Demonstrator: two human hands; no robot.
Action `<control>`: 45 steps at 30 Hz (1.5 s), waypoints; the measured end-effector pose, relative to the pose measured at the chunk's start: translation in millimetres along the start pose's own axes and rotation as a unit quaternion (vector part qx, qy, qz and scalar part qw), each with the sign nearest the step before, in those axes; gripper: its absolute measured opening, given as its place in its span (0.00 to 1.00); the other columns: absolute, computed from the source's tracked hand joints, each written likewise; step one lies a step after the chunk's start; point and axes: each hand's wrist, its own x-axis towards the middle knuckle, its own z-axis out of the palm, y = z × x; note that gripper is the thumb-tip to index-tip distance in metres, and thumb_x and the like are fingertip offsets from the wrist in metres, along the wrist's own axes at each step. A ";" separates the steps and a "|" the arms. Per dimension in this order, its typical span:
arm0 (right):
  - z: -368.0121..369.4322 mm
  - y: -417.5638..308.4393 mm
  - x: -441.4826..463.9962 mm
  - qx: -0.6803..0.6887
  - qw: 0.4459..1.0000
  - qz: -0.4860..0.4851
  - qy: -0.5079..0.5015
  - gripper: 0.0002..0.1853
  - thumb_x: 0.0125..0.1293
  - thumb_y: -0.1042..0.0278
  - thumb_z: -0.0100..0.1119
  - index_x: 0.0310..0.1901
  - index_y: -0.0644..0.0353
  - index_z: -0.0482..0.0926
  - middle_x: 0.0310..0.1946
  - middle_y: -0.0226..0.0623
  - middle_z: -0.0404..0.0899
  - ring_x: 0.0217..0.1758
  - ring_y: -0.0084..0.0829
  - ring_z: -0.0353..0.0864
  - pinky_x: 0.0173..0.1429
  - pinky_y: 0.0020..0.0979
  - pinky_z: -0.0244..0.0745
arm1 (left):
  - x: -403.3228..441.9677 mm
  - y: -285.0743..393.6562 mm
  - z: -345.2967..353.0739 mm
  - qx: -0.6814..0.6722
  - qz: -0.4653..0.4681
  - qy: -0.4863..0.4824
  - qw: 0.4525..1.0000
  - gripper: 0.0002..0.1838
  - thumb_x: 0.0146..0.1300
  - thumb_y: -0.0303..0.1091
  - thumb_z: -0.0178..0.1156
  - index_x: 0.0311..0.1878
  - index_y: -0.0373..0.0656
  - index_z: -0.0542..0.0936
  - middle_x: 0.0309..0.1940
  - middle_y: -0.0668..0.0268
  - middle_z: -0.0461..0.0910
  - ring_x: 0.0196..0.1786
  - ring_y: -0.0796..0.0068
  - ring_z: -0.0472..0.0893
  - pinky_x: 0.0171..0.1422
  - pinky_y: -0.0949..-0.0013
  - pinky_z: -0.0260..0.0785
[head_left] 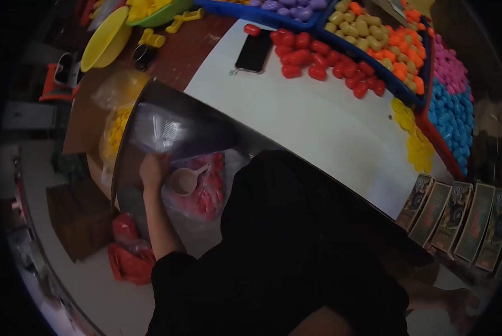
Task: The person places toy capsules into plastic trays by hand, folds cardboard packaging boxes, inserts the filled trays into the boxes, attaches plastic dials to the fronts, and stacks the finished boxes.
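Below the table edge, my left hand (153, 168) reaches down with its fingers curled at the lower edge of a shiny clear plastic bag (175, 130). Its fingertips are partly hidden and dim. Just right of this hand, a beige scoop (185, 182) with a short handle rests on an open plastic bag of red pieces (209, 193). My right hand is not visible; a bare limb (455, 302) at the bottom right looks like a foot. Dark clothing covers the lower middle of the view.
On the white tabletop (307, 123) lie a phone (254, 53), red pieces (318, 59) and yellow discs (412, 137). Blue trays (394, 84) of coloured pieces line its far side. Printed boxes (452, 215) stand right. Cardboard boxes (78, 218) and a red bag (130, 263) sit left.
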 end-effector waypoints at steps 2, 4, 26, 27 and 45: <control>-9.9 -46.0 14.0 0.160 0.980 -0.025 0.115 0.11 0.60 0.69 0.59 0.38 0.68 0.72 0.37 0.48 0.72 0.37 0.37 0.77 0.36 0.31 0.75 | -7.6 0.4 14.0 -0.022 0.016 0.069 0.997 0.12 0.55 0.40 0.58 0.25 0.40 0.81 0.28 0.53 0.79 0.35 0.52 0.78 0.40 0.52 0.71; -30.8 -105.8 36.5 0.239 0.954 -0.027 0.178 0.12 0.60 0.70 0.62 0.39 0.67 0.72 0.37 0.47 0.72 0.38 0.35 0.78 0.32 0.28 0.76 | -7.0 0.4 23.9 0.042 0.159 0.235 0.958 0.10 0.55 0.34 0.59 0.20 0.41 0.76 0.24 0.58 0.75 0.33 0.57 0.76 0.35 0.56 0.70; -115.9 -349.8 85.8 0.755 0.648 -0.046 -0.083 0.09 0.51 0.81 0.56 0.36 0.61 0.77 0.42 0.39 0.74 0.46 0.41 0.75 0.47 0.35 0.74 | -0.3 -15.8 -27.0 -0.250 0.165 0.291 0.909 0.20 0.45 0.25 0.72 0.18 0.39 0.65 0.21 0.65 0.64 0.23 0.73 0.65 0.26 0.72 0.60; -120.9 -364.2 88.1 0.779 0.619 -0.057 -0.081 0.11 0.48 0.83 0.57 0.36 0.61 0.77 0.42 0.39 0.74 0.46 0.40 0.75 0.47 0.35 0.74 | -0.3 -15.6 -28.4 -0.244 0.168 0.335 0.894 0.20 0.46 0.25 0.71 0.18 0.39 0.65 0.21 0.65 0.64 0.23 0.72 0.65 0.26 0.73 0.60; -116.6 -420.4 75.0 0.769 0.610 -0.082 -0.175 0.08 0.54 0.75 0.59 0.37 0.58 0.75 0.30 0.35 0.76 0.34 0.36 0.76 0.50 0.42 0.70 | 62.5 208.5 -67.0 -0.584 0.444 -0.253 0.631 0.11 0.68 0.34 0.49 0.47 0.37 0.68 0.42 0.59 0.71 0.50 0.70 0.73 0.57 0.66 0.65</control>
